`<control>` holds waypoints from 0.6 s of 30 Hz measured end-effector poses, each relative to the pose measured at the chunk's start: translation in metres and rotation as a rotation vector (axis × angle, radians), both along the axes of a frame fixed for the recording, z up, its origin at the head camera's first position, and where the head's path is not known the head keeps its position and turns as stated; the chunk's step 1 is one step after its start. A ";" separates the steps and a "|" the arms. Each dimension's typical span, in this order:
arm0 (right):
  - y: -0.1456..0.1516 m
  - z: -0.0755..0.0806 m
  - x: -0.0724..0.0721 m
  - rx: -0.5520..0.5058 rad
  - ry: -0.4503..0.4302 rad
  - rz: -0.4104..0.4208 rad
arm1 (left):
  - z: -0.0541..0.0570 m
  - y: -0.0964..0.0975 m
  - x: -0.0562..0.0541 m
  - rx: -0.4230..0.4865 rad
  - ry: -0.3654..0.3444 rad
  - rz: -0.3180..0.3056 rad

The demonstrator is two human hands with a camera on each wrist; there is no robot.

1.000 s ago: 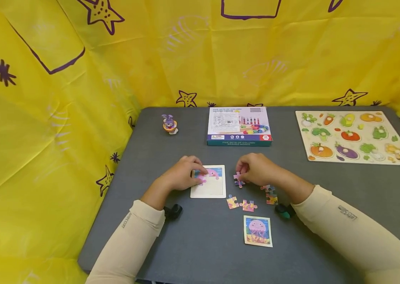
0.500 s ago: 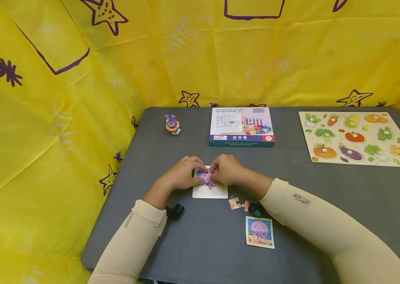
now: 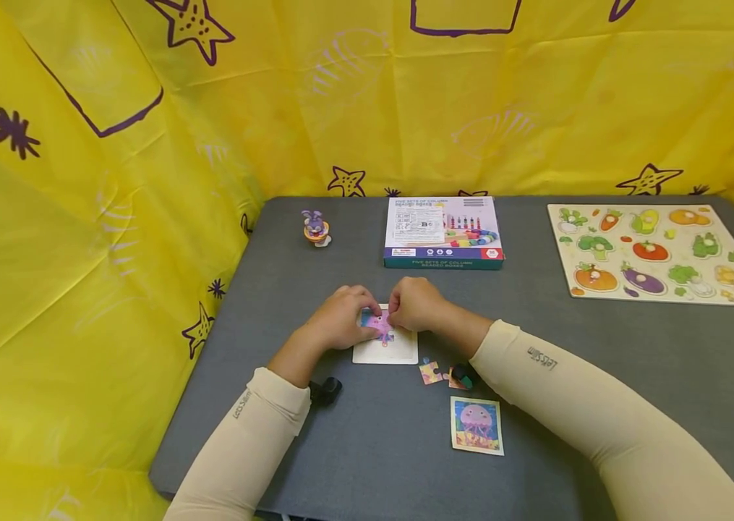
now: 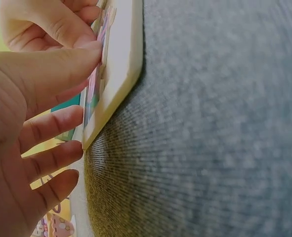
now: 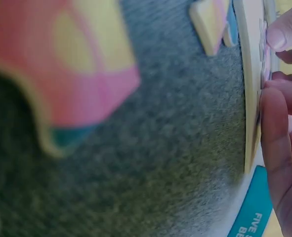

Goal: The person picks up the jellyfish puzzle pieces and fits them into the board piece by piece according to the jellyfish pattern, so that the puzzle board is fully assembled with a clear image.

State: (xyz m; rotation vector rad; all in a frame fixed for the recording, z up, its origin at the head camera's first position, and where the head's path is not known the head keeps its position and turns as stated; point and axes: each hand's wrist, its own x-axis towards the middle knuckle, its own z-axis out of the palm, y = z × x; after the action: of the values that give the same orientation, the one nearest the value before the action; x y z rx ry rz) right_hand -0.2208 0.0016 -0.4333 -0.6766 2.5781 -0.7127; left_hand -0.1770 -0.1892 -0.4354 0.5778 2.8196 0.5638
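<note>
A small pale puzzle tray [image 3: 385, 356] lies on the table with pink and blue jellyfish puzzle pieces [image 3: 376, 324] along its far part. My left hand [image 3: 339, 318] rests at its left side; in the left wrist view the thumb [image 4: 81, 57] presses on the pieces and the other fingers lie against the tray's edge. My right hand [image 3: 417, 304], fingers bent, pinches a puzzle piece at the tray's right part, mostly hidden by the fingertips. A tab of the joined pieces points toward the bare near part of the tray.
Two loose puzzle pieces [image 3: 430, 373] lie just in front of the tray, one partly behind the right wrist's camera. A jellyfish picture card [image 3: 476, 425] lies nearer. Farther back are a rabbit figurine [image 3: 315, 227], a boxed bead set [image 3: 443, 233] and a vegetable board [image 3: 662, 253].
My right hand has carried a puzzle piece left onto the tray, and since half a second ago has shifted slightly. The left hand has stayed at the tray. The forearm now covers other loose pieces.
</note>
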 end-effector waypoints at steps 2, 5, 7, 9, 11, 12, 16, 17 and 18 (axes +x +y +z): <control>0.000 0.001 0.000 0.006 -0.001 0.008 | 0.001 0.001 0.001 -0.009 -0.004 0.006; 0.003 0.004 0.000 -0.009 -0.004 0.007 | 0.002 0.003 0.001 -0.050 -0.006 0.001; 0.009 0.008 0.001 -0.019 0.010 0.006 | 0.003 0.005 0.002 -0.076 -0.004 -0.012; 0.020 0.012 0.001 -0.026 0.032 0.011 | 0.004 0.007 0.003 -0.094 -0.001 -0.027; 0.035 0.016 0.002 -0.011 0.068 0.022 | 0.004 0.009 0.003 -0.088 -0.002 -0.043; 0.043 0.018 0.003 0.002 0.078 0.027 | 0.004 0.010 0.003 -0.077 -0.003 -0.052; 0.080 0.023 0.006 0.066 0.103 0.047 | 0.002 0.012 0.004 -0.043 -0.001 -0.104; 0.089 0.024 0.007 0.086 0.101 0.054 | 0.002 0.012 0.004 -0.043 -0.003 -0.113; 0.098 0.024 0.009 0.105 0.096 0.065 | 0.001 0.012 0.005 -0.046 -0.004 -0.120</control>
State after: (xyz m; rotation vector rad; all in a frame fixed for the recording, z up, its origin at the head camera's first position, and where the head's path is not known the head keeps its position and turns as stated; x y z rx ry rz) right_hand -0.2121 0.1000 -0.4095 -0.7748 2.6455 -0.5318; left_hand -0.1725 -0.1771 -0.4342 0.7292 2.7633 0.4751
